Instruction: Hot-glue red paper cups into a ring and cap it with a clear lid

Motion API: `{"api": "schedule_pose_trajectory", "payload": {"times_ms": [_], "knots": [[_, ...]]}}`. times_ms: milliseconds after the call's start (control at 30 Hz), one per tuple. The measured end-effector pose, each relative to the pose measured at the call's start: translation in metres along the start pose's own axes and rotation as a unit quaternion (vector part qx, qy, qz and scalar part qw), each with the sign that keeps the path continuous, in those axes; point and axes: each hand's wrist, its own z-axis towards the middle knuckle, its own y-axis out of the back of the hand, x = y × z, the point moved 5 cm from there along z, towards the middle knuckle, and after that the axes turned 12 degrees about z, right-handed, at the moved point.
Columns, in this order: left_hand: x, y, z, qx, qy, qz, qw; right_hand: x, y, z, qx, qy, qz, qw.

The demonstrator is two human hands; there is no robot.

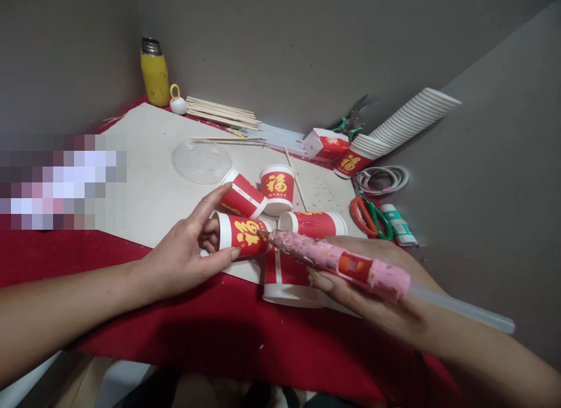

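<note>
My left hand (188, 250) grips a red paper cup (243, 234) lying on its side, with fingers inside its mouth and the thumb along its wall. My right hand (368, 291) holds a pink glue gun (337, 262) with a clear glue stick out its back; its tip touches that cup's wall. Around it lie more red cups joined in a cluster: one tilted cup (243, 196), one upright cup (277, 189), one cup on its side (313, 224) and one cup below (287, 279).
A beige board (144, 162) lies on a red cloth (210, 332). On it sit a clear plastic lid (201, 161) and wooden sticks (221, 113). A yellow bottle (154, 72) stands in the corner. A cup stack (394, 130), scissors (370, 216), a cable coil (381, 179) and a glue tube (398, 225) lie right.
</note>
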Motion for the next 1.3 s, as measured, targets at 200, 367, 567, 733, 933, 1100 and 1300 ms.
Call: {"api": "schedule_pose_trajectory", "payload": {"times_ms": [200,367,567,733,933,1100,1300], "knots": [[0.004,-0.003,-0.001,0.023,0.03,-0.017,0.999,-0.006,0.005,-0.005,-0.009,-0.018,0.02,1.0],[0.001,-0.002,-0.002,0.022,0.039,-0.022,0.999,0.004,-0.001,0.0,0.016,0.01,-0.051,0.999],[0.001,-0.002,-0.001,0.023,0.036,-0.015,0.999,0.011,-0.012,0.003,0.028,0.026,-0.045,0.998],[0.0,-0.002,-0.002,0.022,0.037,-0.022,0.999,0.005,-0.009,-0.001,0.023,0.028,-0.045,0.998],[-0.002,-0.003,-0.002,0.026,0.04,-0.025,0.999,-0.004,-0.002,-0.008,0.007,0.014,-0.099,0.995],[0.0,-0.004,-0.001,0.03,0.043,0.002,0.999,-0.001,-0.007,-0.007,-0.018,0.037,-0.105,0.994],[0.0,-0.006,-0.001,0.031,0.03,-0.009,0.999,0.014,-0.014,0.001,-0.002,0.069,-0.089,0.994]]}}
